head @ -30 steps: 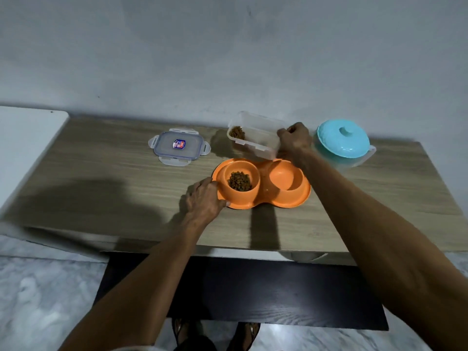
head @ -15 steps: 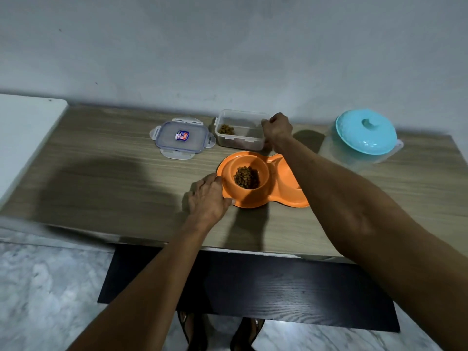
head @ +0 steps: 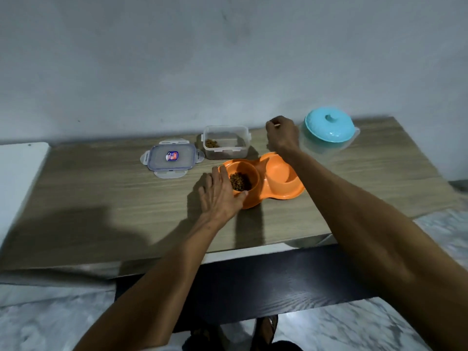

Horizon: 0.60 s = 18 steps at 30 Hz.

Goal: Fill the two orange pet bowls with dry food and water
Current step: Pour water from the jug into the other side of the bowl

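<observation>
An orange double pet bowl lies on the wooden table. Its left bowl holds brown dry food; its right bowl looks empty. My left hand rests on the left rim of the double bowl, fingers spread. A clear food container with a little dry food stands upright behind the bowls. My right hand hovers between that container and a clear jug with a turquoise lid, fingers curled, holding nothing I can see.
The container's clear lid with a sticker lies flat to the left of the container. A white surface adjoins the table's left end. A wall runs right behind the table. A dark panel sits below the front edge.
My right hand set the food container down upright behind the bowls, let go of it and moved right toward the turquoise-lidded jug. My left hand stayed on the bowl's rim.
</observation>
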Tool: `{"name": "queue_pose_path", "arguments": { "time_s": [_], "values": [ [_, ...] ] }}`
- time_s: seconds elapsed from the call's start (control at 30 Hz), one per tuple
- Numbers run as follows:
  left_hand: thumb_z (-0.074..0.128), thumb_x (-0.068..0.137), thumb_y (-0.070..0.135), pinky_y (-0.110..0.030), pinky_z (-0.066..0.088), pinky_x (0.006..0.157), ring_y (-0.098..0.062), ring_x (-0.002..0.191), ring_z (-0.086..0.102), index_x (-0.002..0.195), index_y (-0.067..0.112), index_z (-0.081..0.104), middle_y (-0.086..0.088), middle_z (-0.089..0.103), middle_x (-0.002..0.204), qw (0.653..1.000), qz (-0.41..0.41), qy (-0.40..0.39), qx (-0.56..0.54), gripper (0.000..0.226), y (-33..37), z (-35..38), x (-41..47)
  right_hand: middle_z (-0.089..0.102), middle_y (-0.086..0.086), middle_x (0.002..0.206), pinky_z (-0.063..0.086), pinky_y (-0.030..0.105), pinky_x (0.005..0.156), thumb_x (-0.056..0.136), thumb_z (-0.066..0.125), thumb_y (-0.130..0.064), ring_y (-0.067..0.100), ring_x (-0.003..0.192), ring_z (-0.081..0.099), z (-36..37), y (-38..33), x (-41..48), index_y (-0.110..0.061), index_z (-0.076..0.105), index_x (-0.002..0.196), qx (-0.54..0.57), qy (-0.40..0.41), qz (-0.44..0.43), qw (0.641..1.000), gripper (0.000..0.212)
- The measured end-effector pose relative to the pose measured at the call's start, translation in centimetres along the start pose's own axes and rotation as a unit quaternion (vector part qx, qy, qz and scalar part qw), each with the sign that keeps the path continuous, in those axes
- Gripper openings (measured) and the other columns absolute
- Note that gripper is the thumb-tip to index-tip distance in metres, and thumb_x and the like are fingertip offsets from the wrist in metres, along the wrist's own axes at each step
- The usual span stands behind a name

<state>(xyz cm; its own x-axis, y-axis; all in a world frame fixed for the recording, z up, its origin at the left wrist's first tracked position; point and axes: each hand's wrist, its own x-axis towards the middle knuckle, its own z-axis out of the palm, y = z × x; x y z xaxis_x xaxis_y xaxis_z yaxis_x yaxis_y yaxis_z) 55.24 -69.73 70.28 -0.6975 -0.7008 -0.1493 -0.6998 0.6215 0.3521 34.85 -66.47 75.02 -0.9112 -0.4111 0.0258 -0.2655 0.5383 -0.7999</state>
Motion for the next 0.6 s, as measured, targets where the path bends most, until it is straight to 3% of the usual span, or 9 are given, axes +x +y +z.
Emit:
{"name": "queue_pose_path", "arguments": {
  "time_s": [0.17,0.3,0.4,0.6],
  "values": [
    [0.054,0.085,0.059,-0.051,0.029,0.111,-0.03,0.144,0.027,0.151,0.01,0.026,-0.011,0.028,0.158,0.994,0.105,-0.01,0.032,0.086,4.0,-0.2,1.0,0.073,0.01,0.101,0.054,0.044,0.087,0.093,0.05,-0.021,0.027,0.095,0.065,-6.1,-0.1,0.2,-0.008,0.07,0.102,-0.001,0.091,-0.051,0.995,0.025],
    [0.055,0.085,0.062,-0.052,0.032,0.108,-0.031,0.141,0.031,0.145,0.012,0.037,-0.011,0.037,0.152,0.988,0.137,-0.029,0.063,0.08,6.6,1.0,1.7,0.073,0.007,0.096,0.047,0.031,0.077,0.091,0.047,-0.02,0.023,0.09,0.063,-11.3,1.3,1.8,-0.01,0.07,0.093,-0.016,0.151,-0.049,0.987,0.026],
    [0.056,0.081,0.069,-0.05,0.034,0.104,-0.03,0.138,0.033,0.145,0.012,0.036,-0.01,0.038,0.15,0.989,0.12,-0.038,0.076,0.089,8.0,1.8,2.3,0.072,0.007,0.095,0.041,0.027,0.072,0.09,0.046,-0.021,0.022,0.087,0.061,-14.1,3.7,3.5,-0.01,0.07,0.092,-0.023,0.172,-0.002,0.985,0.027],
    [0.06,0.078,0.069,-0.05,0.032,0.107,-0.031,0.139,0.034,0.148,0.011,0.031,-0.012,0.036,0.152,0.996,0.058,-0.026,0.06,0.095,9.3,3.7,3.5,0.071,0.011,0.095,0.047,0.034,0.077,0.089,0.049,-0.023,0.027,0.091,0.062,-14.9,9.3,6.8,-0.008,0.071,0.092,0.083,0.143,0.128,0.978,0.026]
  ]
}}
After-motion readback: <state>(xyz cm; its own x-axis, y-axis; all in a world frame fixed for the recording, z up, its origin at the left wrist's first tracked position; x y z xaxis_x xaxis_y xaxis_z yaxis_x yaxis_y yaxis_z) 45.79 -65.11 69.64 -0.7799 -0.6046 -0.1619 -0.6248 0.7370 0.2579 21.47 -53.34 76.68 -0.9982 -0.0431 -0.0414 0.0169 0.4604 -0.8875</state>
